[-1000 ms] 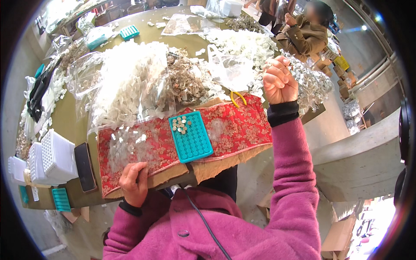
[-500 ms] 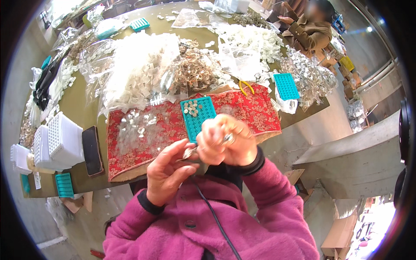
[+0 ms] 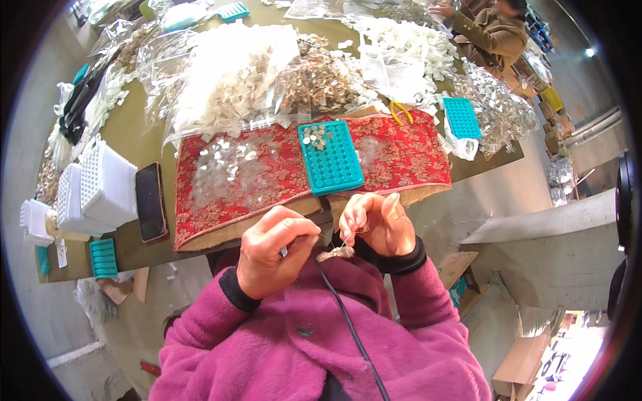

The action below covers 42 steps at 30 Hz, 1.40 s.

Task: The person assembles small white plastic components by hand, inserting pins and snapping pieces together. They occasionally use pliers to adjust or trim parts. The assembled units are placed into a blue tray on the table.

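Note:
Close in front of my body, my left hand (image 3: 275, 250) is closed in a pinch on one end of a thin strand, thread or fine wire. My right hand (image 3: 380, 224) pinches the strand too, its outer fingers loosely curled. Between the hands hangs a small pale brownish bundle (image 3: 336, 254); its exact kind is unclear. Something small and bluish-white (image 3: 283, 251) shows within my left hand. Just beyond my hands, a teal tray (image 3: 334, 175) with round pockets lies on a red floral cloth (image 3: 408, 157). Several small round silvery pieces (image 3: 317, 136) sit at its far left part.
Yellow-handled pliers (image 3: 401, 113) lie on the cloth's far edge. Heaps of white pieces (image 3: 234, 80) and coppery pieces (image 3: 317, 77) cover the table beyond. A phone (image 3: 151, 202) and stacked white trays (image 3: 108, 187) stand left. Another person (image 3: 491, 33) sits far right.
My hands have drawn apart from their overlapping hold, the right one moving right and nearer me. The strand and hanging bundle now show between them. The view has shifted, uncovering the tray.

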Available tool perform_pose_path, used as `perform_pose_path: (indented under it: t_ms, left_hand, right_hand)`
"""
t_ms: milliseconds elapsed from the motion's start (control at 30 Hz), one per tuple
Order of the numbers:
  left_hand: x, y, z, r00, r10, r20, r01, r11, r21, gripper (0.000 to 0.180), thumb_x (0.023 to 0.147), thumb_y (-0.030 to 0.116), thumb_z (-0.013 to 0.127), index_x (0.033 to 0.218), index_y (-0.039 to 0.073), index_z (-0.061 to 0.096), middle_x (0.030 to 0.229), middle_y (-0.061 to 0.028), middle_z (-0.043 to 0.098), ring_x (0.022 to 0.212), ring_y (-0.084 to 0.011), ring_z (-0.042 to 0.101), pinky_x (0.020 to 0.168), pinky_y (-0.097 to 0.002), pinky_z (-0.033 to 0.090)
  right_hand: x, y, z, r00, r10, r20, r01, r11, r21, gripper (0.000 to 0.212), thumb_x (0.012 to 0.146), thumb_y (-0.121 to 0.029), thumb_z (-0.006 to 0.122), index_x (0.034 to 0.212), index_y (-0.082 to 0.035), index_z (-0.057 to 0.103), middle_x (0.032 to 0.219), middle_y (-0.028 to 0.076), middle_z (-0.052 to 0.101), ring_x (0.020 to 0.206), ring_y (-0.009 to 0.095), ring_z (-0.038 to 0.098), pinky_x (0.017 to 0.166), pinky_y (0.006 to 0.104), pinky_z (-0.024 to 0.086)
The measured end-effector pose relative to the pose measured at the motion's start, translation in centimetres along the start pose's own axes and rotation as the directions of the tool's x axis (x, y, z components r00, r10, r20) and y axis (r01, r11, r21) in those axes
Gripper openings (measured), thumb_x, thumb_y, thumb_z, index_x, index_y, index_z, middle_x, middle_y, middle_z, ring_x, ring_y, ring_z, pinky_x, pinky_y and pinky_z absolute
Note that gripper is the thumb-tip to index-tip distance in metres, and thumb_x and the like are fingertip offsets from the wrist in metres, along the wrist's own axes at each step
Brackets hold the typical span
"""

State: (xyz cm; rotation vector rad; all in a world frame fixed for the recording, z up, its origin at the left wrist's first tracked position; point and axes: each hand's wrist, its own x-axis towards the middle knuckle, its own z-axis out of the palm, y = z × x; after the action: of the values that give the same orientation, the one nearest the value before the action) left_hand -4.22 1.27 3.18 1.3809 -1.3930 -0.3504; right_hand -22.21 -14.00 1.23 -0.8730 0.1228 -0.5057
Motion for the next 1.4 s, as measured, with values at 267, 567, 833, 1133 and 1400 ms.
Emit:
perform_pose_path:
  t_ms: [267,567,833,1133,1400]
  left_hand:
    - [0.4,0.7,0.8,0.976,0.21,0.055,-0.217,0.947,0.236,0.02,0.081,0.0,0.074,0.101,0.001,0.068,0.09,-0.0131,0.062,0.078,-0.0304,0.066,0.066,-0.0393,0.056]
    - [-0.1,-0.1,0.7,0.99,0.141,0.016,-0.141,0.963,0.231,0.015,0.084,-0.002,0.072,0.096,0.001,0.065,0.088,-0.0147,0.063,0.078,-0.0336,0.066,0.067,-0.041,0.056]
    - [-1.0,-1.0,0.3,0.96,-0.278,0.045,0.282,0.948,-0.15,0.013,0.09,-0.004,0.073,0.102,-0.002,0.069,0.088,-0.0081,0.066,0.076,-0.0164,0.067,0.064,-0.0293,0.054]
    - [-1.7,-2.3,1.7,0.835,-0.497,0.234,0.513,0.552,-0.657,0.027,0.096,0.0,0.073,0.123,0.001,0.07,0.104,-0.002,0.073,0.085,-0.0064,0.066,0.068,-0.021,0.054]
    - [-1.5,-2.4,2.8,0.888,-0.389,0.248,0.407,0.409,-0.817,0.01,0.093,-0.007,0.071,0.1,0.0,0.073,0.104,-0.005,0.063,0.092,-0.013,0.062,0.082,-0.027,0.052]
  right_hand:
    - [-1.6,0.8,1.6,0.977,0.191,-0.09,-0.211,0.886,-0.413,0.022,0.097,0.0,0.073,0.117,0.001,0.066,0.099,0.003,0.071,0.093,0.01,0.068,0.08,0.0253,0.056]
    - [-1.5,1.1,2.0,0.979,0.103,-0.176,-0.191,0.766,-0.614,0.006,0.102,-0.005,0.066,0.106,-0.002,0.064,0.081,-0.002,0.063,0.069,0.004,0.055,0.06,0.0209,0.045]
    - [-1.4,1.5,2.3,0.978,0.077,-0.192,-0.17,0.827,-0.536,0.009,0.103,-0.008,0.066,0.107,0.0,0.065,0.09,0.004,0.069,0.075,0.008,0.061,0.068,0.0235,0.051]
    - [-1.6,1.6,1.5,0.953,0.223,-0.207,-0.276,0.92,-0.279,0.011,0.104,-0.009,0.062,0.109,0.001,0.063,0.094,0.011,0.075,0.076,0.014,0.069,0.07,0.0264,0.055]
    - [-1.2,1.4,1.7,0.916,0.368,-0.162,-0.391,0.908,-0.148,0.018,0.104,-0.016,0.067,0.114,-0.001,0.064,0.096,0.011,0.074,0.078,0.018,0.074,0.07,0.0298,0.06]
